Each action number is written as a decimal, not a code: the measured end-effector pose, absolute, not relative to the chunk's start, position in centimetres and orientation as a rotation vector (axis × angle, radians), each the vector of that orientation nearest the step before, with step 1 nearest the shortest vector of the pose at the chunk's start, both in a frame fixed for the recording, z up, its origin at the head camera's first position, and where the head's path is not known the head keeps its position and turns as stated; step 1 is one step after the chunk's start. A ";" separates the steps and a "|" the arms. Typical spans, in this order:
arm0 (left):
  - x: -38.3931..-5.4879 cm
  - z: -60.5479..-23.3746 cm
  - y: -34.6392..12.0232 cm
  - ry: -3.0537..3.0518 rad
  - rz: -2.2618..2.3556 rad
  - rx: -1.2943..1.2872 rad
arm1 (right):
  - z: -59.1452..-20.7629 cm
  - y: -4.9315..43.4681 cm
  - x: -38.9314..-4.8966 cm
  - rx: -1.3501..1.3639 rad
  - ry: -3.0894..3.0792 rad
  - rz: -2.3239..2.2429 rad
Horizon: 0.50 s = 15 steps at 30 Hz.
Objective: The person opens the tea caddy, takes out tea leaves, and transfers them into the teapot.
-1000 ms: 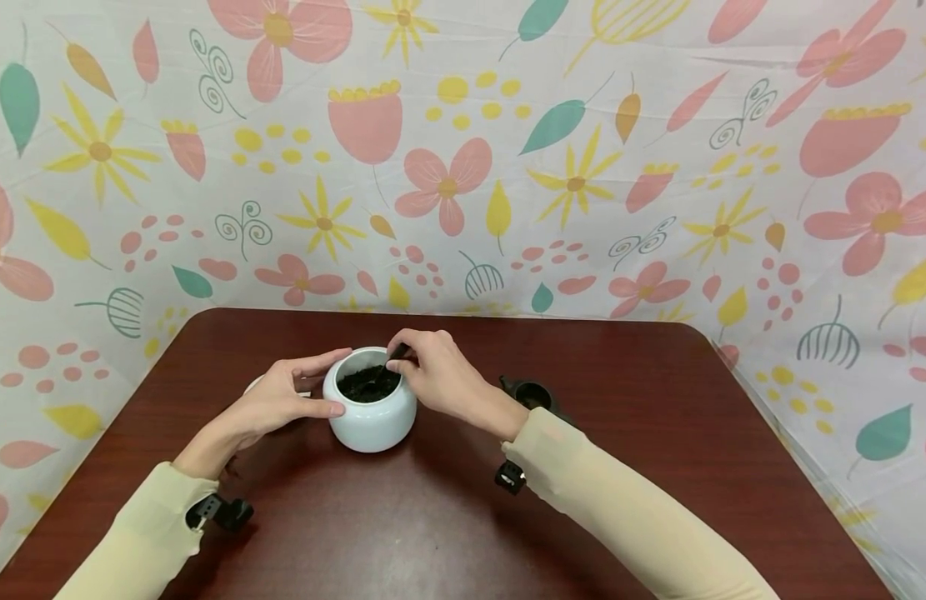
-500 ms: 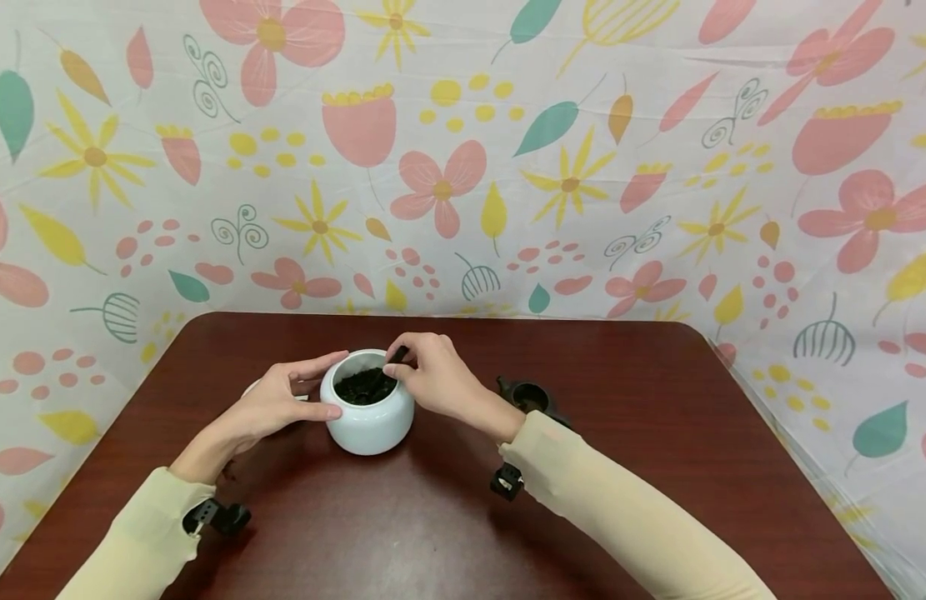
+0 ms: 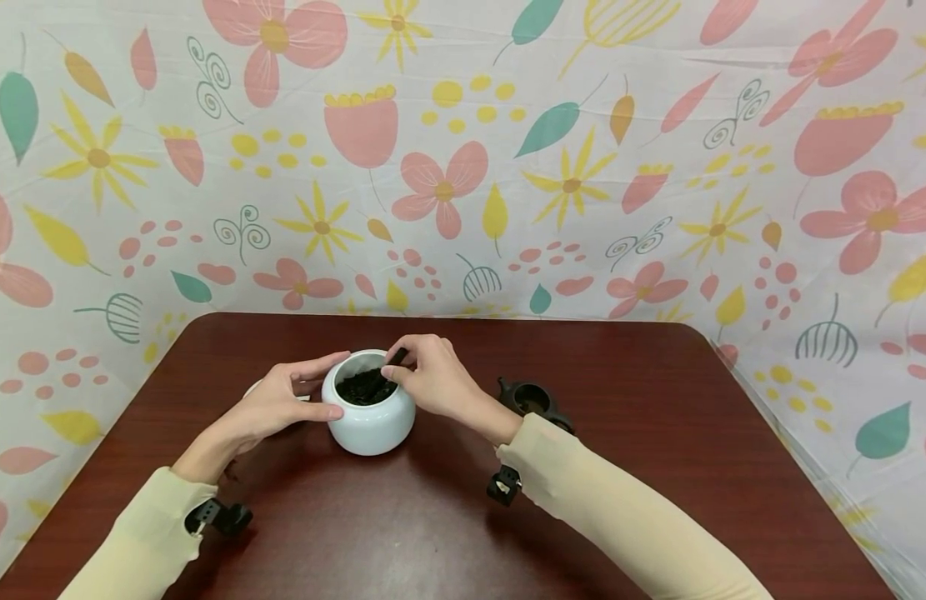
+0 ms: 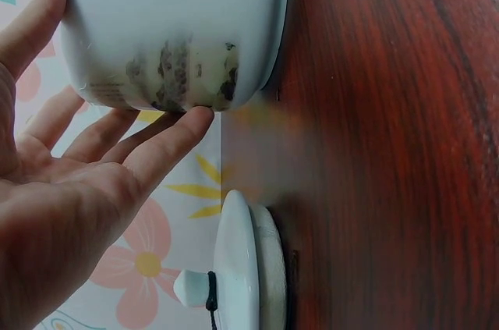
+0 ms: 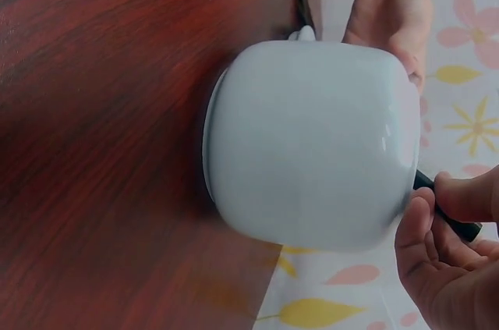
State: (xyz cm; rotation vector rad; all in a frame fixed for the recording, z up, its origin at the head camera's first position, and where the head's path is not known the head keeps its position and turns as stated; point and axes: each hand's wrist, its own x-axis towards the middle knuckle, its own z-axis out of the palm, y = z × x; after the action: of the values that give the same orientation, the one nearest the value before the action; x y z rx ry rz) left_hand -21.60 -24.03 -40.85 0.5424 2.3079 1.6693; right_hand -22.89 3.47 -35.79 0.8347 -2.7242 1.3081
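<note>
A round white ceramic jar [image 3: 371, 427] stands on the table, filled partway with dark leaves [image 3: 355, 387] that look like tea. My left hand [image 3: 271, 398] holds it from the left, thumb at the front and fingers along the far side. In the left wrist view, those fingertips touch the wall near a printed label. My right hand [image 3: 438, 375] pinches the handle of a slim black scoop [image 3: 396, 358] between thumb and fingers. The scoop slants over the rim, its lower end among the leaves. From the right wrist, the jar wall hides that lower end.
A white lid [image 4: 236, 260] with a knob and dark cord lies beside the jar, mostly behind my left hand in the head view. A small dark teapot [image 3: 541, 401] stands right of the jar, near my right forearm. A patterned cloth [image 3: 463, 150] hangs behind the table [image 3: 620, 367].
My right hand has shifted very slightly, and more of the black scoop shows above the leaves. The left hand and the jar stay together in nearly the same place.
</note>
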 end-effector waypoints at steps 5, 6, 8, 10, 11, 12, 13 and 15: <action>-21.6 -40.8 -24.0 2.302 1.678 0.542 | -35.8 3.6 -22.9 0.783 -2.726 1.403; -21.6 -40.8 -24.0 2.298 1.682 0.542 | -35.8 3.7 -22.9 0.770 -2.725 1.428; -21.6 -40.8 -23.9 2.296 1.687 0.542 | -35.8 3.7 -22.9 0.738 -2.721 1.478; -21.6 -40.8 -23.9 2.295 1.690 0.541 | -35.8 3.8 -22.9 0.702 -2.717 1.529; -21.6 -40.8 -23.9 2.297 1.689 0.540 | -35.8 3.8 -23.0 0.683 -2.715 1.552; -21.5 -40.8 -23.9 2.298 1.688 0.538 | -35.7 3.9 -23.0 0.664 -2.711 1.577; -21.5 -40.8 -23.9 2.299 1.688 0.536 | -35.7 3.9 -23.0 0.644 -2.706 1.605; -21.5 -40.8 -23.9 2.297 1.690 0.533 | -35.7 4.1 -23.0 0.613 -2.695 1.652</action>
State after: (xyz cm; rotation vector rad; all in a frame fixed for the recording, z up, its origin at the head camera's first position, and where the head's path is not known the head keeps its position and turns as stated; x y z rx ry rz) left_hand -21.47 -23.91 -40.80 0.5330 2.2966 1.6898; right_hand -23.05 4.06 -35.74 0.6127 -2.6952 1.6524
